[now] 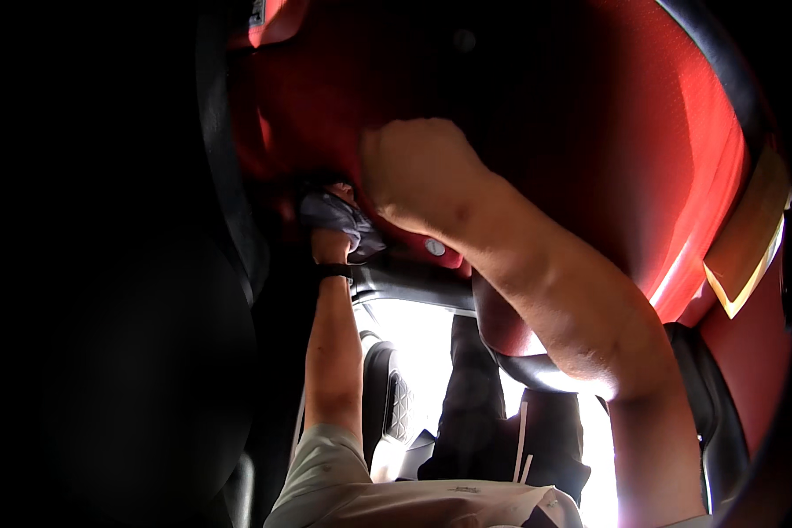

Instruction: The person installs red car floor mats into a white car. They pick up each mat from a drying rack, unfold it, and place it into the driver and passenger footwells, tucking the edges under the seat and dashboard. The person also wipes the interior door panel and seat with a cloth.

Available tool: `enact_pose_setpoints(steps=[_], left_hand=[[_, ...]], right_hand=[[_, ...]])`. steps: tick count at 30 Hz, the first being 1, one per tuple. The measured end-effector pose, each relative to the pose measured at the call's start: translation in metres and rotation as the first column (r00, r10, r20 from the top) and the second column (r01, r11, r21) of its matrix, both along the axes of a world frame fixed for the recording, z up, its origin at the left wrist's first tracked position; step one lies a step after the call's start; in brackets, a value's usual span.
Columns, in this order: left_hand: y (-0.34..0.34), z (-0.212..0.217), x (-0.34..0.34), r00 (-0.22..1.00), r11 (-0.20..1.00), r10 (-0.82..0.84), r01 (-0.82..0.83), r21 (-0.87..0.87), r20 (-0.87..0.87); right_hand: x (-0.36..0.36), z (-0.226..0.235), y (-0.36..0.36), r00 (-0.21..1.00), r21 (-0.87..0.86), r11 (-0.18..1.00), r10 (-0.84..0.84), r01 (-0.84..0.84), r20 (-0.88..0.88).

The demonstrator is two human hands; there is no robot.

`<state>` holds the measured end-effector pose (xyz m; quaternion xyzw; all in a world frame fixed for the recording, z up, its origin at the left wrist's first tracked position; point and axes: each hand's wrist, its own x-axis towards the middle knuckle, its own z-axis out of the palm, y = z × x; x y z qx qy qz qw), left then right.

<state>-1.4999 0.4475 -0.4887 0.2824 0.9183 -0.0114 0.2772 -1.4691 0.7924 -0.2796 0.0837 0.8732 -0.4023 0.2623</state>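
Observation:
My left hand (336,195) is wrapped in a dark grey cloth (327,213) and presses it low against the red interior, close to the door sill. A black band (333,271) circles that wrist. From the lower right my right arm bends at the elbow and reaches across to the red surface (317,97). My right hand (414,163) shows only as a rounded shape there; its fingers are hidden in the shadow. Beside its forearm a round silver stud (435,247) sits on a red edge.
A red perforated panel (704,176) curves along the right, with a tan flat piece (748,233) hanging beside it. Black trim (224,167) runs down the left. Below, the dark sill (414,286) borders the bright outside. A dark quilted panel (398,405) stands near my left arm.

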Motion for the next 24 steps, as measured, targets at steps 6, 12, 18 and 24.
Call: enact_pose_setpoints(steps=[6, 12, 18, 24], left_hand=[[0.005, 0.008, -0.006, 0.958, 0.945, 0.288, -0.285, -0.161, -0.005], [0.041, 0.046, 0.022, 0.922, 0.817, 0.378, -0.287, 0.500, -0.088], [0.092, 0.019, -0.074, 0.922, 0.833, 0.326, -0.177, 0.523, -0.208], [-0.012, -0.040, -0.275, 0.720, 0.834, 0.485, -0.551, 0.015, -0.497]], right_hand=[[0.000, -0.010, -0.007, 0.998, -0.018, 0.999, -0.031, 0.030, -0.055], [0.003, -0.006, -0.008, 0.993, -0.057, 0.997, -0.049, 0.043, -0.111], [0.006, -0.012, -0.015, 0.973, -0.063, 0.997, -0.060, 0.047, -0.222], [0.002, 0.002, -0.025, 0.952, -0.131, 0.985, 0.072, -0.116, -0.298]])
